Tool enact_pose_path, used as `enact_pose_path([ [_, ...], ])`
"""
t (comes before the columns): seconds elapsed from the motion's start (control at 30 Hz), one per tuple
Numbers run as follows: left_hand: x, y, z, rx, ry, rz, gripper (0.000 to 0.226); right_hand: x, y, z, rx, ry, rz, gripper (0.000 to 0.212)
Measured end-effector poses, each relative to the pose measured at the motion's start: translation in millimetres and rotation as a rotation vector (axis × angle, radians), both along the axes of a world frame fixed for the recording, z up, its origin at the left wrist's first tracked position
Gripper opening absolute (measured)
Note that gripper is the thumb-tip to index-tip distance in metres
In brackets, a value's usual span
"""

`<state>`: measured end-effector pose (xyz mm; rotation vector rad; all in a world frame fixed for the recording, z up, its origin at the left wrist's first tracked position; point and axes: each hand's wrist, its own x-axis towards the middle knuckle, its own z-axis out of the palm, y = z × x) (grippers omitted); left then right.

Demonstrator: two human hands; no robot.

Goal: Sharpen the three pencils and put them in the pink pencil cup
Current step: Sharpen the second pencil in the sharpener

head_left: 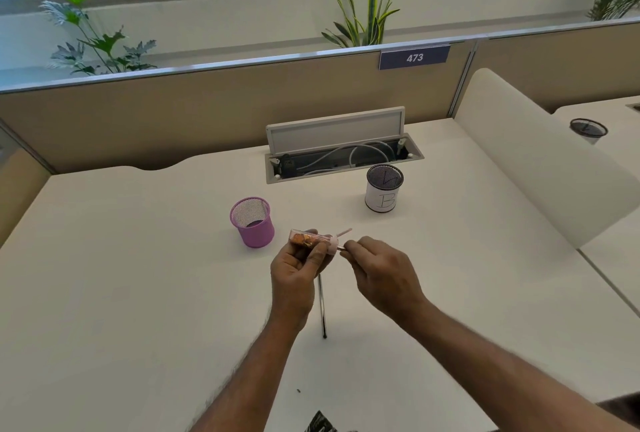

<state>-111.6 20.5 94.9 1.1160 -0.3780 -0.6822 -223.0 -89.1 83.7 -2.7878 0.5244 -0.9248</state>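
The left hand (294,272) grasped a sharpener (308,238), a clear tube with orange shavings inside and a pale pink cap. The thumb and fingers were curled round the tube, and the cap stuck out to the right of the fingertips. The right hand (384,272) pinched a pencil (341,247) between its curled thumb and fingers. Only a short bit of this pencil showed between those fingertips and the cap, with its end at the cap's opening; the rest was hidden under the fingers. Just beyond the right fingertips, past the cap, a thin pink stick (344,232) slanted up to the right, and I could not tell whether it lay on the desk (138,275) or was held. Below the left fingers, in the gap between the two wrists, a grey pencil (322,307) lay on the desk with its dark end pointing toward the person. The pink cup (252,225), made of mesh, stood upright to the left of the left fingertips, near them but not touching. A white cup (382,194) marked with the letter B stood farther off, beyond the right fingertips. Behind both cups an open cable tray (343,161) sat in the desk with its lid raised.
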Motion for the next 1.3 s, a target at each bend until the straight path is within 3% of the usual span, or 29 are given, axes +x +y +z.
enact_pose_path([
  [0.1,-1,2,0,0.002,-0.008,-0.018,0.023,-1,0,1,0.121,0.0,0.031,0.028],
  [0.2,2,4,0,0.01,-0.009,-0.038,0.023,0,-1,11,0.403,0.015,0.085,0.034],
  [0.27,4,5,0,0.006,-0.014,-0.061,0.024,1,-3,24,0.682,0.067,0.12,0.036],
  [0.4,5,7,2,-0.004,-0.022,-0.149,0.033,-3,-20,46,1.51,0.26,0.17,0.024],
  [0.5,5,6,3,-0.01,-0.032,-0.181,0.037,-7,-30,53,1.754,0.389,0.216,0.023],
  [0.6,7,4,4,0.0,-0.055,-0.159,0.039,-7,-29,51,1.646,0.351,0.249,0.021],
  [0.7,7,4,2,0.01,-0.06,-0.092,0.028,-4,-20,41,1.39,0.139,0.233,0.011],
  [0.77,6,3,0,0.01,-0.046,-0.047,0.019,-3,-15,32,1.11,0.015,0.16,0.009],
  [0.9,-4,-2,-3,0.006,0.021,0.037,0.012,-1,-3,10,0.261,-0.014,0.005,0.015],
  [0.97,-9,-4,-4,0.0,0.045,0.061,0.011,-1,-1,1,0.103,-0.015,-0.022,0.022],
  [1.07,-10,-5,-6,0.007,0.068,0.074,0.01,0,-3,-2,0.238,-0.053,0.024,0.023],
  [1.3,-5,-2,-9,0.052,0.027,-0.02,0.011,0,-16,20,1.054,0.07,0.105,0.024],
])
